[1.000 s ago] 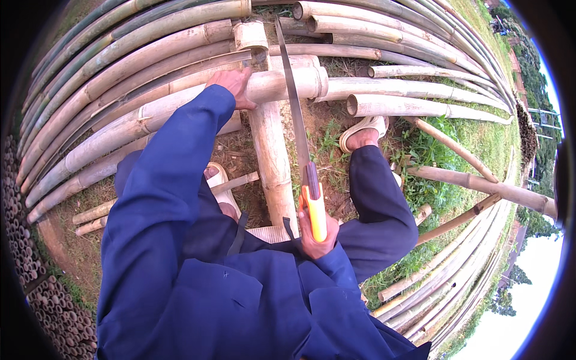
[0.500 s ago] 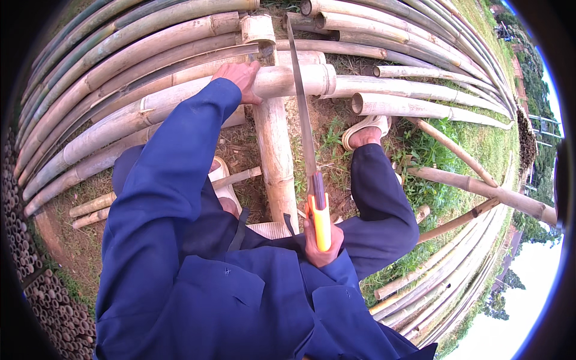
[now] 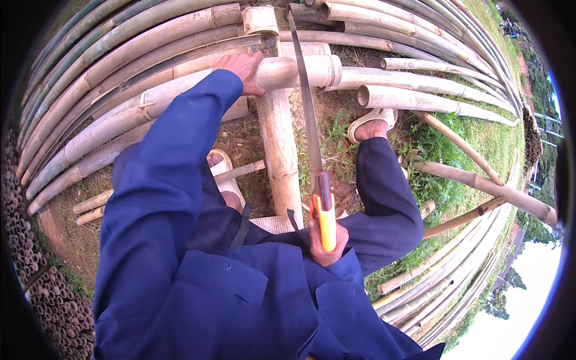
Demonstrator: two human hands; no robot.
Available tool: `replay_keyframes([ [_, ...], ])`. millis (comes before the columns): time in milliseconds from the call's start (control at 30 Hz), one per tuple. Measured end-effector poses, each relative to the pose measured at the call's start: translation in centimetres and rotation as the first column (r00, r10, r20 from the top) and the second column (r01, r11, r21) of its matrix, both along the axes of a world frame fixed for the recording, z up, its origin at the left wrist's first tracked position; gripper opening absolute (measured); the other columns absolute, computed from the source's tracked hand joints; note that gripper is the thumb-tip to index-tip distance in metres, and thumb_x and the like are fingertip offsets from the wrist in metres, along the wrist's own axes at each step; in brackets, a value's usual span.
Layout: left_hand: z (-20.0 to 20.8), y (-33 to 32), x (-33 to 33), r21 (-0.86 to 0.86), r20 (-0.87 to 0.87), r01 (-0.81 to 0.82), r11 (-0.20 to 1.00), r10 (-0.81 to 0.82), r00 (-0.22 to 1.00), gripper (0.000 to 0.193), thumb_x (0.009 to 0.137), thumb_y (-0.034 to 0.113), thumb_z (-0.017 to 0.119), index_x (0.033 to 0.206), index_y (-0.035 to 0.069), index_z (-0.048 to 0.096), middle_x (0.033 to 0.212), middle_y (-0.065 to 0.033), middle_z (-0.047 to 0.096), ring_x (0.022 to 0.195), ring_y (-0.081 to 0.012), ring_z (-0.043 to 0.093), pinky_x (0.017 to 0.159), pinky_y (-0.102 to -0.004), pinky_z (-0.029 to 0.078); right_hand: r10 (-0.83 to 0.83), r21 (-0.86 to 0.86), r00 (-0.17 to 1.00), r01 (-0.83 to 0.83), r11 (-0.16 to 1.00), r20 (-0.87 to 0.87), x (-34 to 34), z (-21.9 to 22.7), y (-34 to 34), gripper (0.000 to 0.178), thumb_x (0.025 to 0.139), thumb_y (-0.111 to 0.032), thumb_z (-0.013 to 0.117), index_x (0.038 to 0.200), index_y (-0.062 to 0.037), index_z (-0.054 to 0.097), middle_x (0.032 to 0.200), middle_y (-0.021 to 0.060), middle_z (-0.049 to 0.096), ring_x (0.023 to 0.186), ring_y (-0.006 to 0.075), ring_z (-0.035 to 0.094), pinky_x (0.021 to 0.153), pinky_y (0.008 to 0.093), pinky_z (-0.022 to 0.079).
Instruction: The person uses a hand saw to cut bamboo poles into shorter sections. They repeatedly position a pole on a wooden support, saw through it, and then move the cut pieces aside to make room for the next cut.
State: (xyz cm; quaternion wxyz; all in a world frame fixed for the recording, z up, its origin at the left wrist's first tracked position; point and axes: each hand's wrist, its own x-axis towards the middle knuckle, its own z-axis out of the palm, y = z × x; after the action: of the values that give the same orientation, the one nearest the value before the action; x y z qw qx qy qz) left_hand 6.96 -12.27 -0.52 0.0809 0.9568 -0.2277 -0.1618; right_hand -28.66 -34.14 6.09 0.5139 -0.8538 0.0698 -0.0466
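My left hand (image 3: pixel 241 71) is wrapped over a thick pale bamboo pole (image 3: pixel 285 73), a little left of its cut end. The pole lies crosswise over an upright-looking bamboo post (image 3: pixel 279 144) that runs toward me between my legs. In my right hand (image 3: pixel 330 247) is a hand saw with a yellow and dark red handle (image 3: pixel 327 225), held close to my lap. Its long narrow blade (image 3: pixel 309 114) points away from me and crosses the pole near the end, right of my left hand. Whether the teeth have cut into the pole cannot be made out.
Long bamboo poles (image 3: pixel 114 72) lie in rows at the far left, with more poles (image 3: pixel 420 33) at the far right. My sandalled feet (image 3: pixel 373 126) flank the post. Crossed bamboo supports (image 3: pixel 480 180) stand at right; stacked cut bamboo (image 3: pixel 60 306) is at lower left.
The view has shifted slightly, so the scene sits a bit further right. Both hands keep their grips, and the saw still lies across the pole.
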Motion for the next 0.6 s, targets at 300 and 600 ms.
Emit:
replay_keyframes([
  [300, -0.8, -0.8, 0.9, -0.043, -0.039, 0.004, 0.999, -0.006, 0.999, 0.084, 0.065, 0.051, 0.085, 0.127, 0.003, 0.055, 0.105, -0.0241, 0.071, 0.1, -0.0413, 0.07, 0.089, -0.0501, 0.053, -0.027, 0.09, 0.99, 0.014, 0.996, 0.14, 14.3, -1.1, 1.8, 0.009, 0.093, -0.004, 0.071, 0.094, 0.0044, 0.068, 0.067, 0.0063, 0.063, 0.059, 0.0079, 0.055, 0.055, 0.0287, 0.046],
  [600, -1.3, -0.4, 1.0, -0.024, 0.006, 0.032, 0.999, -0.031, 0.999, 0.081, 0.067, 0.053, 0.084, 0.123, 0.001, 0.057, 0.1, -0.0219, 0.072, 0.095, -0.0394, 0.071, 0.087, -0.049, 0.055, -0.041, -0.003, 0.993, 0.041, 0.999, -0.112, -2.7, 1.9, -0.8, 0.026, 0.087, 0.003, 0.07, 0.113, 0.007, 0.071, 0.081, 0.0143, 0.073, 0.07, 0.0192, 0.072, 0.067, 0.0304, 0.055],
])
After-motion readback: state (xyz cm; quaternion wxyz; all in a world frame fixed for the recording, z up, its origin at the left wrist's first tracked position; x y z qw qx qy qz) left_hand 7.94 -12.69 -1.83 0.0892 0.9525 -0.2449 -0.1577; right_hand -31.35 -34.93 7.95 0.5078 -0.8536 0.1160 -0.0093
